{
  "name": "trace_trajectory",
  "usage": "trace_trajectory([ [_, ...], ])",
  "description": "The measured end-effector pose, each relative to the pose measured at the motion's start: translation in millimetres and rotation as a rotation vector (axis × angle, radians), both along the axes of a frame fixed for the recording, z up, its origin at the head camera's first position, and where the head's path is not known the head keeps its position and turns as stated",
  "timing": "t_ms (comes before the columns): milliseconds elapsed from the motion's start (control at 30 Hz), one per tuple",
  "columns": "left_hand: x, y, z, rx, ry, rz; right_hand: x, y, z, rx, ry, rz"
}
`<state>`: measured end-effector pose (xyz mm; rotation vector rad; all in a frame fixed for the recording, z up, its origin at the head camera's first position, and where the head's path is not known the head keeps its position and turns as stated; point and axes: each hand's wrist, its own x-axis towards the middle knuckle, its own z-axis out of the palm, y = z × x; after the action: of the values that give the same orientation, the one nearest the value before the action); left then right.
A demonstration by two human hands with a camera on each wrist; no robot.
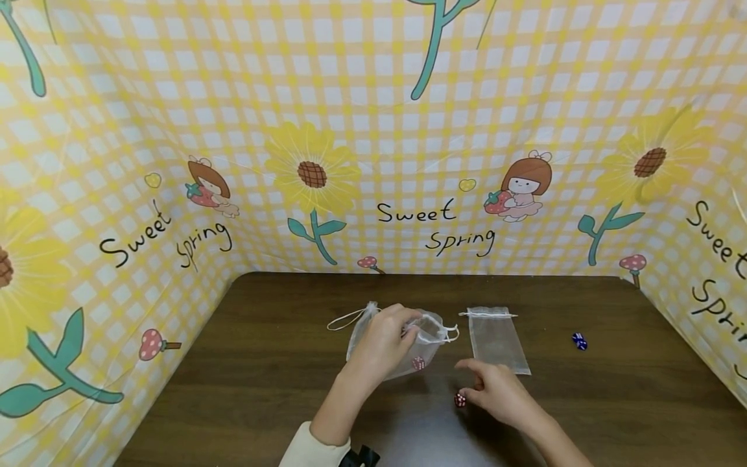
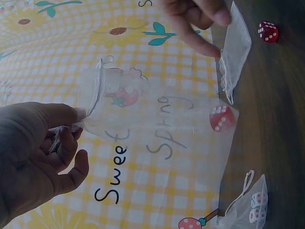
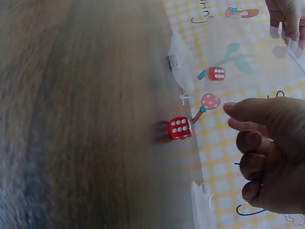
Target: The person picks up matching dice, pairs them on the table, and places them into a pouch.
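My left hand (image 1: pixel 379 340) pinches the rim of a sheer white drawstring bag (image 2: pixel 190 143), held up with its mouth spread. One red die (image 2: pixel 222 118) with white dots shows through the mesh near the bottom of the bag. On the table lies another red die (image 1: pixel 460 400), just beside the thumb of my right hand (image 1: pixel 496 392). Nothing is in the right hand; its thumb and index finger are apart, the other fingers curled in, as the right wrist view shows. That view has the table die (image 3: pixel 179 128) a short way from the fingertips.
Behind the left hand lies a second drawstring bag (image 1: pixel 360 329), with white dice (image 2: pixel 258 207) inside. A flat mesh bag (image 1: pixel 498 340) lies beyond the right hand. Blue dice (image 1: pixel 580 341) sit farther right. Checked cloth (image 1: pixel 379 162) walls enclose the dark wooden table (image 1: pixel 233 389).
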<state>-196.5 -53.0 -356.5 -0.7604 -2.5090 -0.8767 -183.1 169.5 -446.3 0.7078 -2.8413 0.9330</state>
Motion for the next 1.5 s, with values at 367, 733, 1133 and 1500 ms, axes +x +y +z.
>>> trace_trajectory([
  [367, -0.1, 1.8, -1.8, -0.003, -0.001, -0.005, -1.1, 4.0, -13.3, 0.139, -0.005, 0.093],
  [733, 3.0, 6.9, -5.5, -0.032, -0.018, -0.013, -2.8, 4.4, -19.1, 0.153, 0.021, 0.084],
  [1133, 2.3, 9.5, -8.4, -0.053, -0.034, -0.013, -7.1, 11.2, 23.3, -0.061, 0.235, -0.116],
  [1500, 2.2, 17.3, -12.1, -0.055, -0.044, -0.044, -0.1, 8.2, 69.7, -0.205, 0.513, -0.202],
])
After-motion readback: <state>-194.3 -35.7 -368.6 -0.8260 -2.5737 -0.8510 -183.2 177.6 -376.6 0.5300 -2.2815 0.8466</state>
